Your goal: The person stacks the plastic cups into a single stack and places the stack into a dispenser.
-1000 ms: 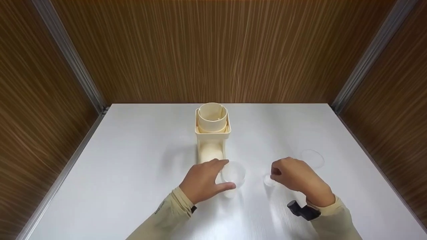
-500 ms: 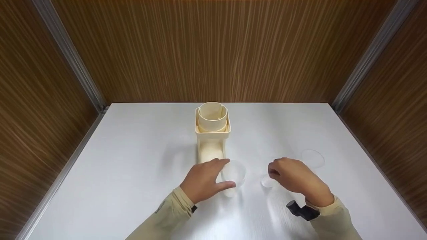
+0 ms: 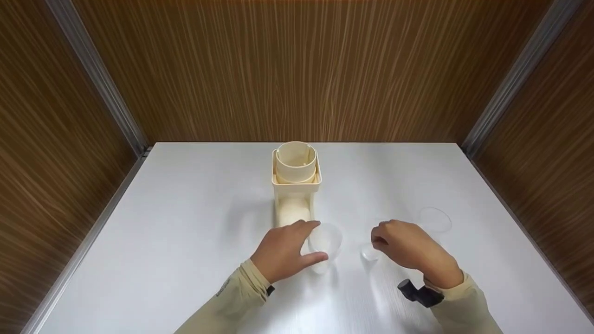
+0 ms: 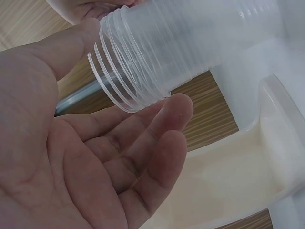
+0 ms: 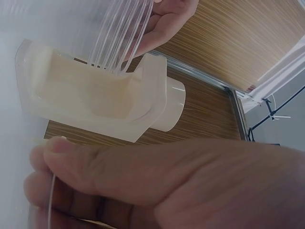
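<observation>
We wear khaki sleeves [image 3: 232, 299] with wrinkled cuffs [image 3: 254, 278], small dark lettering [image 3: 223, 287] on the left one. Black gear [image 3: 430, 297] shows at both our wrists, the right piece ending in a stubby cylinder [image 3: 407, 288].

The head camera looks forward and down over the desk [image 3: 185, 232] to the wood-grain back wall [image 3: 297, 69]. The wrist cameras look aslant from very near, one across the left hand [image 4: 90, 157], one across the right hand [image 5: 124, 176]; both take in the cup stack [image 4: 190, 43] and cream stand [image 5: 90, 90].
</observation>
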Available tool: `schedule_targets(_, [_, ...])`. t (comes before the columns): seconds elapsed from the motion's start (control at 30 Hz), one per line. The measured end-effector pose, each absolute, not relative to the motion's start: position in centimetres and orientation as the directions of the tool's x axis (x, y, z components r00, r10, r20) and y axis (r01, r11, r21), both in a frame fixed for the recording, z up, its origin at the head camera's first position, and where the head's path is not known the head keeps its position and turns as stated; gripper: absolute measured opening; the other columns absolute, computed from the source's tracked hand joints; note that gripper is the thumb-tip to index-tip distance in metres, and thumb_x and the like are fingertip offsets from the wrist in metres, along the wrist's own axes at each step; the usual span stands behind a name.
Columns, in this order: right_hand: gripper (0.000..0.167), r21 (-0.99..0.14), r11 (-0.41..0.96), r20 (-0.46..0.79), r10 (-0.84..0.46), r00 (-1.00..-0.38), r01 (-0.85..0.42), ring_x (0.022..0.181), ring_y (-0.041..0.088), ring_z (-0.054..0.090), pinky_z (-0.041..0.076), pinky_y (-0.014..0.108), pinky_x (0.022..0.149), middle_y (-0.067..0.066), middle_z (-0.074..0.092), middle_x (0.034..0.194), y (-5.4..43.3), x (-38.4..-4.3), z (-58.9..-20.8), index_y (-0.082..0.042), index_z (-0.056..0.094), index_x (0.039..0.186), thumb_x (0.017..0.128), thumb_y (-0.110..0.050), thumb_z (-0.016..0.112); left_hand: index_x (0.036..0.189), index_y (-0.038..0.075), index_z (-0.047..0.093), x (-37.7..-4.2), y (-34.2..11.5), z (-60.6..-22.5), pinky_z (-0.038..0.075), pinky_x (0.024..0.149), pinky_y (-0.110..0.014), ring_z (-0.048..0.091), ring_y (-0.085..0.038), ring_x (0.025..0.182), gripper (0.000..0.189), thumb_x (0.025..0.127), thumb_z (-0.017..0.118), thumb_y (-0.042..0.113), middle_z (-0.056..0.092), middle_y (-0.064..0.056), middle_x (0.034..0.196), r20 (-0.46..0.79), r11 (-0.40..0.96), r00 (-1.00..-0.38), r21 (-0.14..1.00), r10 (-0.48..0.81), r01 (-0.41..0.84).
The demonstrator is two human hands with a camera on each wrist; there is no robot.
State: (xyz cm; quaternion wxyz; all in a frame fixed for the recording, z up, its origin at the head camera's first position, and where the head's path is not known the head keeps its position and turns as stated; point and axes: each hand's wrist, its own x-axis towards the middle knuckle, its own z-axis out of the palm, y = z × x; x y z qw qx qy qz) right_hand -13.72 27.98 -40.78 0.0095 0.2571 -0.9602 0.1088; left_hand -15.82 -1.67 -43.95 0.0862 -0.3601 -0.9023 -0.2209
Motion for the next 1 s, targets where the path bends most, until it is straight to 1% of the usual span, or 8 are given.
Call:
schedule_targets(0.23, [0.027, -0.211, 0.842, 0.060, -0.496, -0.866, -0.497, 0.064, 0.006, 0.040, 0.038, 0.026, 0.059, -0.012, 0.048, 0.071, 27.96, -13.83, -40.76, -0.017, 0.063, 0.073, 0.091, 0.002, 0.064, 0.139, 0.009, 0.062, -15.74, -1.54, -43.89, 0.058, 0.087, -0.042, 0.070, -0.020, 0.110, 0.065, 0.093, 0.071, 0.054, 0.071, -0.005, 0.127, 0.285, 0.654, -0.743, 0.354, 0.606, 0.669])
schedule_targets(0.4, [0.028, -0.219, 0.839, 0.060, -0.498, -0.865, -0.498, 0.064, 0.006, 0.039, 0.037, 0.026, 0.058, -0.011, 0.046, 0.070, 27.89, -13.84, -40.76, -0.018, 0.061, 0.072, 0.091, 0.003, 0.063, 0.139, 0.009, 0.062, -15.86, -1.55, -43.91, 0.058, 0.086, -0.041, 0.070, -0.019, 0.109, 0.066, 0.093, 0.070, 0.055, 0.071, -0.005, 0.126, 0.292, 0.653, -0.737, 0.343, 0.609, 0.675])
schedule_targets(0.63, [0.024, -0.208, 0.841, 0.052, -0.501, -0.864, -0.500, 0.065, 0.006, 0.042, 0.040, 0.026, 0.060, -0.012, 0.050, 0.072, 27.84, -13.82, -40.52, -0.017, 0.065, 0.075, 0.092, -0.001, 0.067, 0.140, 0.009, 0.060, -15.84, -1.55, -43.88, 0.058, 0.087, -0.041, 0.070, -0.020, 0.108, 0.067, 0.093, 0.070, 0.055, 0.071, -0.005, 0.127, 0.291, 0.650, -0.738, 0.350, 0.609, 0.675])
schedule_targets(0.83, [0.023, -0.205, 0.846, 0.043, -0.494, -0.869, -0.491, 0.066, 0.006, 0.042, 0.041, 0.027, 0.061, -0.012, 0.051, 0.072, 27.77, -13.67, -40.49, -0.017, 0.065, 0.075, 0.092, -0.001, 0.067, 0.139, 0.008, 0.061, -15.72, -1.65, -44.13, 0.058, 0.084, -0.042, 0.071, -0.021, 0.107, 0.066, 0.094, 0.068, 0.056, 0.071, -0.006, 0.127, 0.322, 0.639, -0.722, 0.336, 0.612, 0.692])
schedule_targets(1.0, [0.024, -0.207, 0.846, 0.043, -0.494, -0.868, -0.491, 0.065, 0.006, 0.042, 0.040, 0.027, 0.061, -0.012, 0.052, 0.072, 27.76, -13.61, -40.59, -0.018, 0.065, 0.075, 0.092, -0.001, 0.067, 0.139, 0.008, 0.061, -15.78, -1.60, -44.16, 0.058, 0.083, -0.041, 0.071, -0.020, 0.105, 0.066, 0.094, 0.069, 0.055, 0.071, -0.006, 0.124, 0.319, 0.640, -0.723, 0.338, 0.612, 0.690])
